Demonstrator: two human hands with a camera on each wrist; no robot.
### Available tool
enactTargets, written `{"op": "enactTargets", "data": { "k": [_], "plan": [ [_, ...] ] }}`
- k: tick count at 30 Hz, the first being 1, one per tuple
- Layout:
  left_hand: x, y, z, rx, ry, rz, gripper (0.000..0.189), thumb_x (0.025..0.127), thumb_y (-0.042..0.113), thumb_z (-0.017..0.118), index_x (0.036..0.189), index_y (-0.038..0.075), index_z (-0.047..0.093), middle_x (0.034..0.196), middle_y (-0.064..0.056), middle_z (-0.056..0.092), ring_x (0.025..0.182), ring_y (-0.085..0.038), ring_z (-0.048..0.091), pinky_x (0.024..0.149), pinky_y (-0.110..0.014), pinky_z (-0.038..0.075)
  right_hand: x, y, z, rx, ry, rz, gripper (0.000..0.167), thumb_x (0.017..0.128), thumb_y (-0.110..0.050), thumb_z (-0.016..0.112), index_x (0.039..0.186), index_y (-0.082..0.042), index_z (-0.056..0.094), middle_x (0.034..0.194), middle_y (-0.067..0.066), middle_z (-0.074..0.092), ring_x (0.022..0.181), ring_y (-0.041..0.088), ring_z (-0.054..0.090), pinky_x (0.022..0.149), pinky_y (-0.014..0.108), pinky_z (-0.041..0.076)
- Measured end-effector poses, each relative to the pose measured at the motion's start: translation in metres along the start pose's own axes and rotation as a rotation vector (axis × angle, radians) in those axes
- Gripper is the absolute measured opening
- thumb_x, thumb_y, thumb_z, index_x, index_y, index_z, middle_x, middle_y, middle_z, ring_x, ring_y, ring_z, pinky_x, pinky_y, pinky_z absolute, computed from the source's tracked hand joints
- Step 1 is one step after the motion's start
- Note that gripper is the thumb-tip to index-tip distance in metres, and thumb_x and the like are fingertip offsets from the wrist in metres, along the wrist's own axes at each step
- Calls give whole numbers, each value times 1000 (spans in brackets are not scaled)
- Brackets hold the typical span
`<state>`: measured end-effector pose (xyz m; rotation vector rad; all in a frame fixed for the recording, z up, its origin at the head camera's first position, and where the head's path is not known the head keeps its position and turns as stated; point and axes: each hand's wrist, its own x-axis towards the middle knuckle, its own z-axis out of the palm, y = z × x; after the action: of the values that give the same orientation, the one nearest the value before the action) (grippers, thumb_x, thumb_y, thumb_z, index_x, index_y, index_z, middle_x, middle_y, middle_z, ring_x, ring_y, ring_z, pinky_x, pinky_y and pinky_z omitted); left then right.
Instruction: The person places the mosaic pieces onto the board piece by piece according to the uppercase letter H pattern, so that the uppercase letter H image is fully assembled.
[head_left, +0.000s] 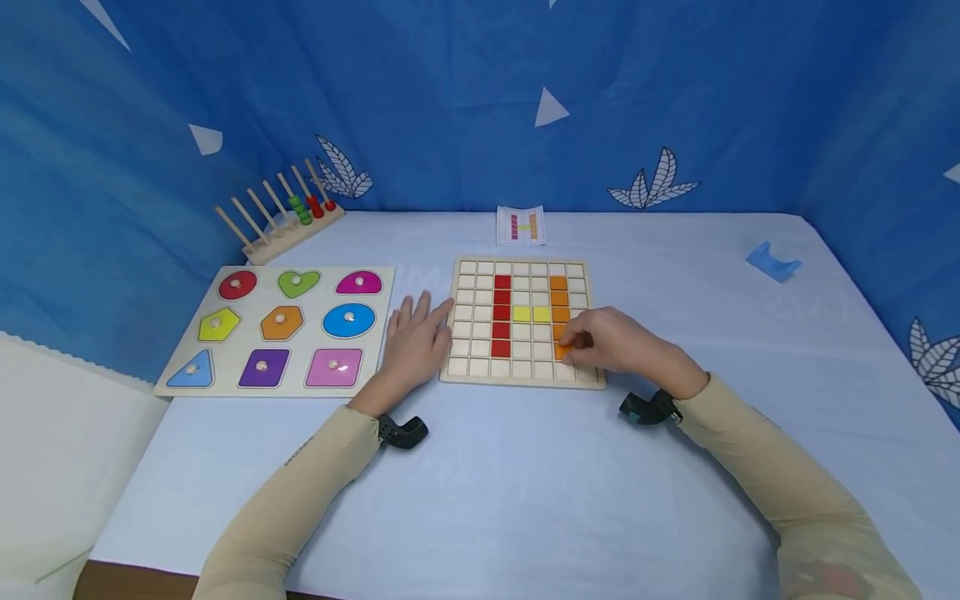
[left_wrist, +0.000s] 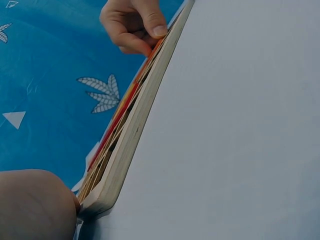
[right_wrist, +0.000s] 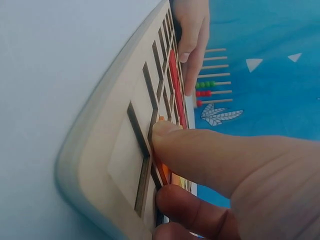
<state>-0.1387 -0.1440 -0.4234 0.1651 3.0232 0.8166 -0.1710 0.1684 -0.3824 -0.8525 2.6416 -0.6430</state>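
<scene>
A wooden grid board lies on the table with a column of red square tiles, two yellow tiles and a column of orange tiles set in its cells. My right hand pinches the lowest orange tile between thumb and fingers, right at its cell. In the right wrist view the thumb partly hides that orange tile. Fingers spread, my left hand rests flat beside the board's left edge, with fingertips at the rim.
A shape puzzle board with knobbed pieces lies left of my left hand. Behind it stands a bead counting rack. A small card with a coloured pattern lies beyond the grid. A blue curved piece sits at far right.
</scene>
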Motion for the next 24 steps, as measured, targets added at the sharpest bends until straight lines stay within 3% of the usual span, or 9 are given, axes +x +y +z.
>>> {"op": "enactTargets", "data": {
  "k": [14, 24],
  "plan": [
    [3, 1, 1, -5, 8, 8, 54, 103, 25, 39, 156, 14, 44, 167, -25, 24, 157, -48, 9, 126, -64, 6, -1, 7, -4, -17, 12, -41, 17, 85, -16, 83, 101, -10, 79, 74, -2, 60, 71, 14, 51, 63, 25, 43],
    [6, 5, -11, 40, -51, 9, 54, 104, 26, 40, 156, 14, 43, 167, -27, 23, 156, -52, 9, 124, -67, 8, -16, 13, -11, -26, 57, -90, 19, 89, -17, 79, 107, -12, 80, 88, -2, 70, 72, 11, 51, 63, 22, 45]
  ]
}}
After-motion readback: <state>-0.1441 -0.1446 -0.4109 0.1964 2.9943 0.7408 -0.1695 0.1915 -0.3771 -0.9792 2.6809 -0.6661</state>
